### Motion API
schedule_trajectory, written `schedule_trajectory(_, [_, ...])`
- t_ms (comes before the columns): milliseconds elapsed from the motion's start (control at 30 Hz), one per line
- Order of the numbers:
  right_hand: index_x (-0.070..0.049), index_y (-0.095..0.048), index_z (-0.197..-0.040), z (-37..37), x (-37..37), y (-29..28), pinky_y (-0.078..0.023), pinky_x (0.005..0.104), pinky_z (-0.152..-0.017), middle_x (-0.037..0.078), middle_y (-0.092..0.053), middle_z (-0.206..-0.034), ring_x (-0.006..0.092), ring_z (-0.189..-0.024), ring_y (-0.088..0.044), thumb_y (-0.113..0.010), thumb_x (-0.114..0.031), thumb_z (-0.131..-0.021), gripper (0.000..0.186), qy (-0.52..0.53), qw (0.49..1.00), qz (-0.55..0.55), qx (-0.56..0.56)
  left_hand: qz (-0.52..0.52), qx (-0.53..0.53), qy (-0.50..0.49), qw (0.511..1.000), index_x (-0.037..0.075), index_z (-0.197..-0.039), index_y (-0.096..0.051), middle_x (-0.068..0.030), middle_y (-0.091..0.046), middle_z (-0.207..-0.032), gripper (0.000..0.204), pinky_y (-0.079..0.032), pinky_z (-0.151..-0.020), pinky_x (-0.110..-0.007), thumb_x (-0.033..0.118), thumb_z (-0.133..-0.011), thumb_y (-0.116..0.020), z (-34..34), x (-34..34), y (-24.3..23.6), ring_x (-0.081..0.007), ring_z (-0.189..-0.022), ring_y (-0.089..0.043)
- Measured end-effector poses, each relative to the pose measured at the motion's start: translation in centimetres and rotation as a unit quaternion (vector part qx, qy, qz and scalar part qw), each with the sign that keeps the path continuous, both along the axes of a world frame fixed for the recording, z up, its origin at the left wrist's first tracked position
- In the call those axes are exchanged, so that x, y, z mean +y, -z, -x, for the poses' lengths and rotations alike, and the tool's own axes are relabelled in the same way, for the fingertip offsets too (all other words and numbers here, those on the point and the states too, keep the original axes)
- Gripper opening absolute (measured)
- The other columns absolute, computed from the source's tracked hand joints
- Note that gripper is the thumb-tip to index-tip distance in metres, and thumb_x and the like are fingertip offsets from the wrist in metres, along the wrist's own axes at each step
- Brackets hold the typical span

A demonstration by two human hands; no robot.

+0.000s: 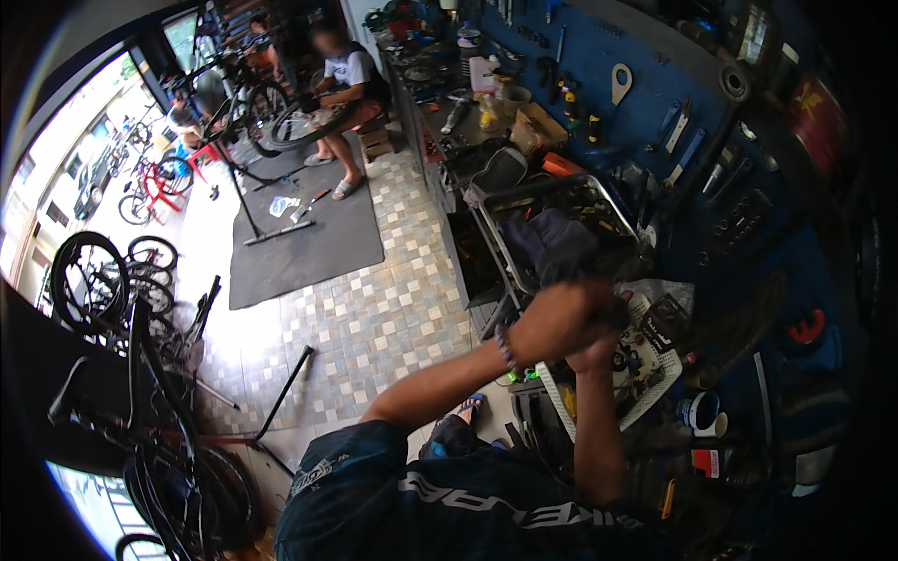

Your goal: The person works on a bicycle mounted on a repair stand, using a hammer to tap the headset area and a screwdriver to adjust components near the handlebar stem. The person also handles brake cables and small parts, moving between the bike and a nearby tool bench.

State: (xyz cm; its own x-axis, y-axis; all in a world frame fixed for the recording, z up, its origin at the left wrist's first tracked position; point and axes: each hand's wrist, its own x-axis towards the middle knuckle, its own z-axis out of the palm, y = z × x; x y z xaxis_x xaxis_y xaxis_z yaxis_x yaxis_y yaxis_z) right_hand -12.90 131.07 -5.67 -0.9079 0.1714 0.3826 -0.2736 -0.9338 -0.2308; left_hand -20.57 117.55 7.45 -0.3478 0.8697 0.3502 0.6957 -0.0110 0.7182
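Observation:
My left hand, with a beaded bracelet at the wrist, reaches across to the workbench with its fingers curled closed. Close against it, partly behind, is my right hand, also closed. Something dark shows at the fingers, too dim to name. Below and beyond the hands, a white plastic basket holds several small parts. A dark cloth lies in the metal tray just past my left hand, among small tools.
Tools hang on the blue pegboard along the right. White cups stand right of the basket. A bike frame stands at left. Farther off, a seated person handles a bicycle wheel by a grey mat.

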Motion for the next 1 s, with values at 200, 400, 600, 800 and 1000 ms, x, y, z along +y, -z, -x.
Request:
schedule_trajectory(200, [-0.003, -0.036, -0.161, -6.4, -1.2, -0.5, -0.052, 0.0514, -0.111, 0.019, -0.051, -0.158, 0.0352, -0.135, -0.06, -0.037, -0.07, -0.106, 0.087, -0.015, 0.995, -0.079, -0.06, 0.057, -0.262, 0.191, 0.944, 0.0, -0.156, -0.049, -0.0244, -0.058, -0.151, 0.083, -0.047, -0.116, -0.044, 0.044, -0.094, -0.081, -8.2, -12.1, 5.4, -0.0333, -0.139, -0.058])
schedule_trajectory(400, [0.0, -0.057, -0.145, -14.8, -8.5, -6.0, -0.046, 0.0443, -0.106, 0.017, -0.062, -0.131, 0.0312, -0.122, -0.061, -0.071, -0.059, -0.095, 0.079, 0.174, 0.689, -0.703, -0.002, -0.183, -0.64, 0.008, 0.746, 0.0, -0.166, -0.027, -0.0219, -0.042, -0.165, 0.111, -0.033, -0.124, -0.054, 0.085, -0.095, -0.039, -16.1, -18.3, 8.3, -0.0379, -0.153, -0.039])
schedule_trajectory(600, [-0.006, -0.07, -0.113, -13.9, -15.4, -7.8, -0.043, 0.0556, -0.103, 0.018, -0.064, -0.12, 0.0422, -0.121, -0.056, -0.066, -0.054, -0.098, 0.051, 0.432, 0.479, -0.741, 0.187, -0.272, -0.644, 0.016, 0.715, 0.005, -0.167, -0.026, -0.0148, -0.042, -0.163, 0.124, -0.024, -0.127, -0.051, 0.098, -0.084, -0.034, -23.1, -19.9, 8.5, -0.0314, -0.152, -0.037])
schedule_trajectory(800, [-0.002, -0.071, -0.104, -14.3, -25.0, -8.1, -0.045, 0.0459, -0.097, 0.015, -0.07, -0.101, 0.0355, -0.106, -0.063, -0.056, -0.027, -0.108, 0.03, 0.411, 0.643, -0.645, 0.03, -0.339, -0.476, -0.026, 0.811, -0.004, -0.167, -0.015, -0.0161, -0.035, -0.165, 0.13, -0.023, -0.127, -0.045, 0.092, -0.086, -0.049, -26.4, -24.3, 9.2, -0.0267, -0.155, -0.031])
schedule_trajectory(1000, [0.0, -0.069, -0.11, -16.5, -36.5, -6.1, -0.047, 0.0353, -0.09, 0.014, -0.065, -0.099, 0.0263, -0.092, -0.062, -0.053, -0.03, -0.112, 0.034, 0.186, 0.766, -0.612, -0.064, -0.299, -0.379, -0.168, 0.859, -0.004, -0.164, -0.028, -0.0168, -0.049, -0.156, 0.116, -0.039, -0.117, -0.04, 0.084, -0.093, -0.051, -32.9, -38.8, 11.9, -0.0256, -0.141, -0.051])
